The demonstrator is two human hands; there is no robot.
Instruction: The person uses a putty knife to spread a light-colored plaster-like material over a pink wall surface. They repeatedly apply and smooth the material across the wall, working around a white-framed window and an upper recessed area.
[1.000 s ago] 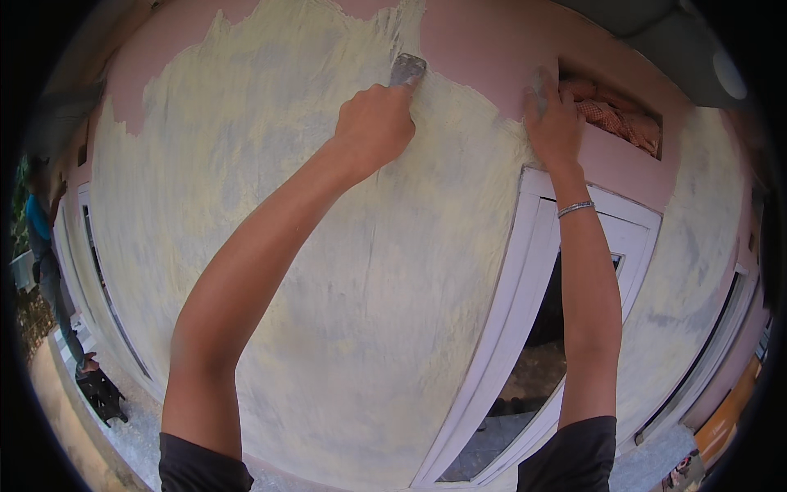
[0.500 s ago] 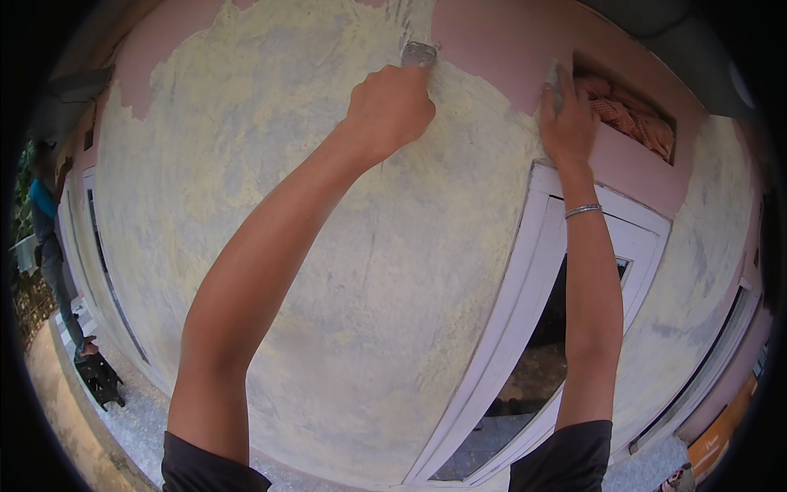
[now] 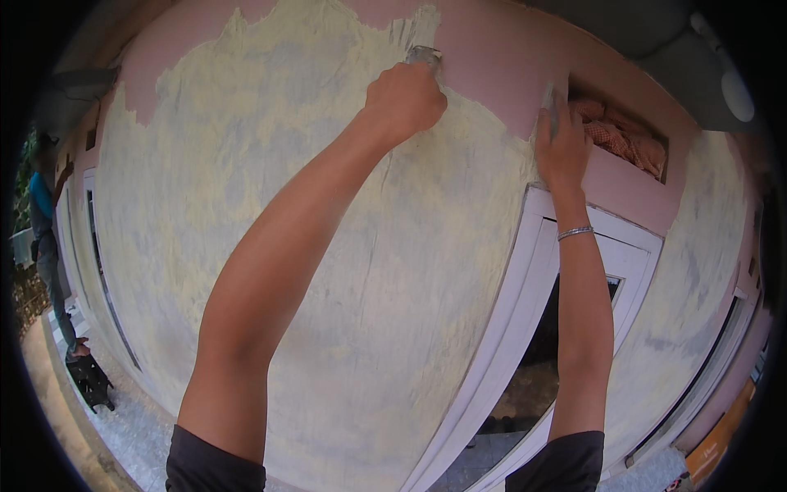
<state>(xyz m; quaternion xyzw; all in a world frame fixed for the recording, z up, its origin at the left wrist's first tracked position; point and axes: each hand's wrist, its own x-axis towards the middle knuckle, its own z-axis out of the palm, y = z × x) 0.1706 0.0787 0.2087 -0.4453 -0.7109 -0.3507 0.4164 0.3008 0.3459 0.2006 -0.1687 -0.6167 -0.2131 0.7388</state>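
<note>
High on the wall my left hand (image 3: pixel 407 100) is closed round a putty knife (image 3: pixel 425 56), its grey blade against the wall. The blade touches the edge where pale yellowish filler (image 3: pixel 344 262) meets bare pink paint (image 3: pixel 492 66). My right hand (image 3: pixel 562 148) is raised above the door frame, beside the recessed vent. It grips a flat, greyish putty knife (image 3: pixel 555 107); the fingers hide most of it. A thin bracelet (image 3: pixel 575 233) circles my right wrist.
Reddish patterned cloth (image 3: pixel 619 135) fills the vent opening. Below my right hand is a white door frame (image 3: pixel 500 328) with dark glass. At far left a person (image 3: pixel 45 213) stands on a black stool (image 3: pixel 88 381), facing the wall. An eave overhangs the upper right.
The view has tilted up slightly, so the wall and door sit lower. My left hand has shifted a little right and up along the wall. Both hands keep their grips.
</note>
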